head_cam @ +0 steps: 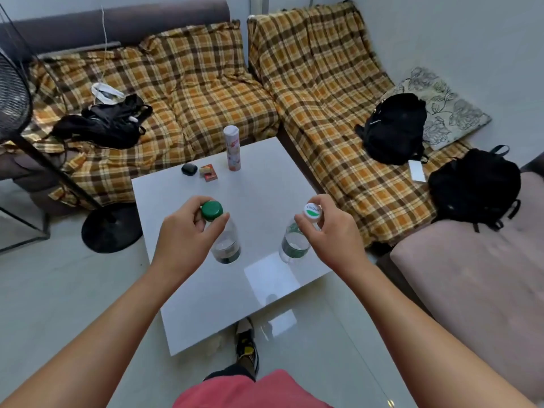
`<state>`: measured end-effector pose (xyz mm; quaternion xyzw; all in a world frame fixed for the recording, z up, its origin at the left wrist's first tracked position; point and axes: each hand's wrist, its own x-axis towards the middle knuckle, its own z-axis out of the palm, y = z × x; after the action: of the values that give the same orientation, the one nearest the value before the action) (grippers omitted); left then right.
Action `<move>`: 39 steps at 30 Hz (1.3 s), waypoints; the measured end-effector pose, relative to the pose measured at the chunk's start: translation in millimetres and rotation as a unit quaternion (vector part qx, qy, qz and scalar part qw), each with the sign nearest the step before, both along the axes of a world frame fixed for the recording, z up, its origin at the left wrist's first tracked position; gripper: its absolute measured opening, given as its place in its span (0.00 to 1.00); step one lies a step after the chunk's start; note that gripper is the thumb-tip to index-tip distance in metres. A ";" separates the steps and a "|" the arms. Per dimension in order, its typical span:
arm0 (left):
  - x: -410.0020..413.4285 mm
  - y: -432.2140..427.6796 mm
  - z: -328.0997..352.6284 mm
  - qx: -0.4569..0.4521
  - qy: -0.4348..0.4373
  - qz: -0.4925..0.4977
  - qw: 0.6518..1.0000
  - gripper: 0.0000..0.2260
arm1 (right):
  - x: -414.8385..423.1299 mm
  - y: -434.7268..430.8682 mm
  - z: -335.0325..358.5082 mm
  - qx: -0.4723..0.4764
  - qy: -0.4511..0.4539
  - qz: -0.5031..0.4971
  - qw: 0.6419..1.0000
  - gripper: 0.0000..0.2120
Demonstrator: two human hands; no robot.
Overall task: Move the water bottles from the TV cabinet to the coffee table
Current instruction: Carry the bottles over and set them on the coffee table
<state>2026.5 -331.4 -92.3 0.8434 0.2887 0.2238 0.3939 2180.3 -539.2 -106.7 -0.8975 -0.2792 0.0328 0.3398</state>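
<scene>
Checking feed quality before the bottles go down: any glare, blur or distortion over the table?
Head view: a bright window reflection glares on the glossy white coffee table near its front edge, beside the white-capped clear bottle; wide-angle bending curves the frame edges; both hands and the green-capped clear bottle look sharp.

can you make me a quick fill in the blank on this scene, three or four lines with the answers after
1. The left hand grips a bottle whose cap is ____.
2. The right hand grips a bottle whose cap is mostly ____.
3. Both bottles are over the white ____.
4. The tall can on the table is standing ____.

Missing words: green; white; table; upright
</scene>
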 end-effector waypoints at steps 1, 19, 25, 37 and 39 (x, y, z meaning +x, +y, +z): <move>9.9 10.3 -5.3 -0.001 0.007 -0.002 1.000 0.09 | 10.2 10.6 -2.8 -0.002 0.009 -0.002 1.000 0.12; 120.6 120.9 -74.8 -0.037 0.051 0.025 0.998 0.09 | 118.8 140.8 -64.0 -0.050 0.082 0.018 0.995 0.10; 155.8 142.2 -148.2 -0.058 0.107 0.026 0.992 0.10 | 146.3 176.9 -126.8 -0.098 0.110 0.041 0.988 0.10; 202.9 178.7 -296.3 -0.079 0.195 0.025 0.977 0.10 | 189.9 234.0 -268.3 -0.168 0.184 0.059 0.967 0.12; 206.6 184.7 -307.6 -0.077 0.210 0.015 0.975 0.10 | 193.7 240.2 -280.8 -0.188 0.181 0.076 0.963 0.13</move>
<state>2233.2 -146.6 -399.9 0.8343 0.3942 0.0246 0.3845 2373.9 -299.0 -387.5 -0.9006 -0.2692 0.2717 0.2066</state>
